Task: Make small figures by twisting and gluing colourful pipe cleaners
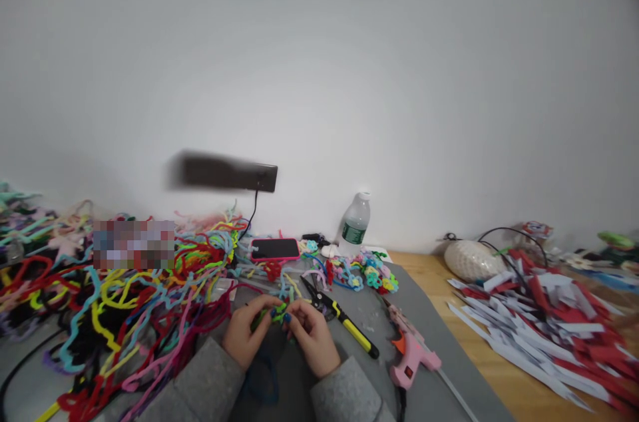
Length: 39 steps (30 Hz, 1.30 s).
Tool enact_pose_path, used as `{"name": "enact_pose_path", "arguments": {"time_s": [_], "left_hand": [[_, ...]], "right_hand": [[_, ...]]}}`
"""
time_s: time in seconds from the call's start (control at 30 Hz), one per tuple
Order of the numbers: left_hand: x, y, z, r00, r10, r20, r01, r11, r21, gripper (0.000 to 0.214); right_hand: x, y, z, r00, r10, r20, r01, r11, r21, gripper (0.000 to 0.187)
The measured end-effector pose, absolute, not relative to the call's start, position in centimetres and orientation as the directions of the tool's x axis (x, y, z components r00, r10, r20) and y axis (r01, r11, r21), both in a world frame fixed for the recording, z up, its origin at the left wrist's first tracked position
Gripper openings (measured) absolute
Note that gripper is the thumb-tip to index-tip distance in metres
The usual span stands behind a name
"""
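Low in the middle of the head view, my left hand (249,331) and my right hand (313,337) meet over the grey mat (294,385). Both pinch a small green pipe cleaner piece (278,312) between thumb and fingertips, with dark blue at the fingertips. The fingers partly hide its shape. Below my hands a dark blue loop (267,379) shows faintly against the mat. Just right of my right hand lie the yellow-and-black pliers (347,323), and beyond them a pink glue gun (412,357) with a glue stick in it.
A tangled heap of coloured pipe cleaners (114,315) covers the left side. Behind my hands lie a pink-edged phone (274,249), finished-looking pipe cleaner flowers (374,275) and a water bottle (355,225) by the wall. Red and white paper strips (544,322) pile up on the wooden table at right.
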<state>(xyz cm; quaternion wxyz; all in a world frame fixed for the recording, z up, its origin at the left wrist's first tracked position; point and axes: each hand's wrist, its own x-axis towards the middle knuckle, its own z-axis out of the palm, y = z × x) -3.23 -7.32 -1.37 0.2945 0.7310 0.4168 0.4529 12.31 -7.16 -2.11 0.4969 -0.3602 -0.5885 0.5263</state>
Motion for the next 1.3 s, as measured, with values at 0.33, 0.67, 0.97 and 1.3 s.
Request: {"name": "enact_pose_path", "arguments": {"time_s": [0.33,0.67,0.97,1.3], "left_hand": [[-2.93,-7.55,-0.96,0.323,0.861,0.393,0.343,-0.494,0.799,0.025],[-2.77,-7.57,-0.43,0.257,0.890,0.378,0.384,-0.453,0.805,0.012],[-2.77,-7.60,-0.56,0.234,0.910,0.342,0.416,-0.412,0.811,0.007],[-2.67,-7.80,-0.54,0.255,0.910,0.327,0.399,-0.407,0.822,0.004]], "right_hand": [[12.32,-7.24,-1.77,-0.195,0.953,0.233,-0.142,0.208,-0.968,0.024],[12.42,-7.21,-2.17,-0.205,0.954,0.221,-0.108,0.202,-0.973,0.023],[12.59,-7.31,-1.77,-0.175,0.961,0.213,-0.146,0.189,-0.971,0.017],[12.60,-7.43,-1.61,-0.178,0.958,0.225,-0.098,0.210,-0.973,0.018]]}}
